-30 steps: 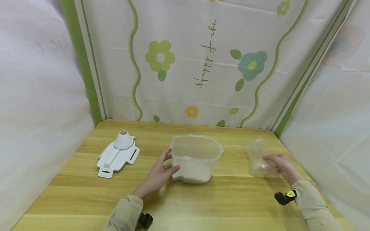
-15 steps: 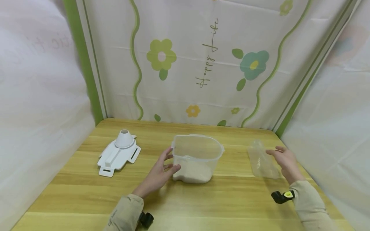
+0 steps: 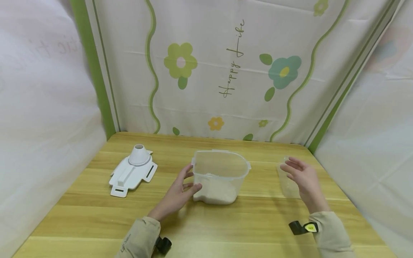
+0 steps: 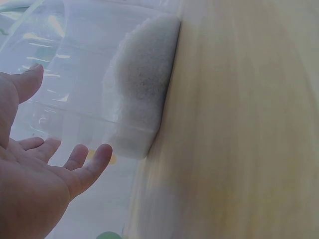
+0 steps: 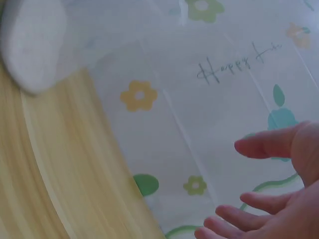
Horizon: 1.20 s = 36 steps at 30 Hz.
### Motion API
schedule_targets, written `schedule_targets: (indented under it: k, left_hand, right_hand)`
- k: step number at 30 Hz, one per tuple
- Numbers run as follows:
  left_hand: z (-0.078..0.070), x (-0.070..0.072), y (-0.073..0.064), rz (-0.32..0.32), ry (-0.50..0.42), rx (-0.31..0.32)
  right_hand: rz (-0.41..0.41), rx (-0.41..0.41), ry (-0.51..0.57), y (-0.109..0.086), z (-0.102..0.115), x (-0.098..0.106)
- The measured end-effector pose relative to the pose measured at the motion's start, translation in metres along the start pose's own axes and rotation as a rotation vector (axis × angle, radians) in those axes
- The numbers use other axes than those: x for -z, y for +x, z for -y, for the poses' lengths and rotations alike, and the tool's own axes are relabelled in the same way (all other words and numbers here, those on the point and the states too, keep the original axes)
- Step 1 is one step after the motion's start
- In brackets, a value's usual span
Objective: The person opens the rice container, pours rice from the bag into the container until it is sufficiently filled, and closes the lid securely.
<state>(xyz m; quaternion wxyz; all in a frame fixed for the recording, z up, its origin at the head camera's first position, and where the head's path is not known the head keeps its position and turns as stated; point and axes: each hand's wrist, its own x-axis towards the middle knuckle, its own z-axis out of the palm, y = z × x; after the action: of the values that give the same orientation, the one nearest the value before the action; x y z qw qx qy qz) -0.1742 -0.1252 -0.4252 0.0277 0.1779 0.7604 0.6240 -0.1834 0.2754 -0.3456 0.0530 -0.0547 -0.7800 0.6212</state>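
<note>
A clear plastic container [image 3: 216, 166] with a rounded end stands upright mid-table, its lower part filled with white grains [image 4: 144, 64]. At its left end is my left hand [image 3: 179, 191], thumb at the front wall and fingers spread along the side; the left wrist view shows them loosely extended, not wrapped round it. My right hand [image 3: 303, 179] hovers to the right of the container with nothing in its fingers, which are loosely bent and apart from the thumb. Partly hidden behind that hand lies an emptied-looking clear plastic bag [image 3: 288, 186].
At the left of the wooden table [image 3: 206, 233] lies a white plastic lid [image 3: 132, 179] with a cone-shaped spout and slotted side tabs. Flower-printed white curtains [image 3: 200, 89] enclose the table at the back and both sides.
My right hand has let go of the clear plastic bag, lifted off it and moved left toward the container. The bag lies on the table. My left hand has stayed at the container.
</note>
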Motion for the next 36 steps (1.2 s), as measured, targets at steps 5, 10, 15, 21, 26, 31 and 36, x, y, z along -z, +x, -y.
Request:
schedule_targets:
  k: [5, 10, 15, 21, 26, 31, 36]
  left_hand:
    - [0.0, 0.001, -0.001, -0.005, 0.001, 0.005]
    - [0.002, 0.001, 0.0, -0.01, 0.006, 0.012]
    - [0.003, 0.002, 0.001, -0.013, 0.001, 0.008]
    - [0.001, 0.002, 0.003, 0.007, -0.016, 0.007]
    - [0.001, 0.001, 0.003, 0.005, -0.015, 0.008]
    - [0.003, 0.0, 0.003, 0.009, -0.006, 0.007]
    - [0.003, 0.0, 0.001, 0.004, -0.007, 0.013]
  right_hand:
    - [0.119, 0.092, 0.203, -0.014, 0.0, -0.021]
    - [0.254, 0.15, 0.261, -0.027, -0.003, -0.043]
    - [0.324, 0.163, 0.258, -0.032, -0.009, -0.066]
    - [0.335, 0.191, 0.268, -0.034, -0.017, -0.09]
    - [0.334, 0.205, 0.307, -0.034, -0.022, -0.104]
    - [0.34, 0.202, 0.307, -0.035, -0.026, -0.11]
    - [0.325, 0.189, 0.313, -0.036, -0.028, -0.113]
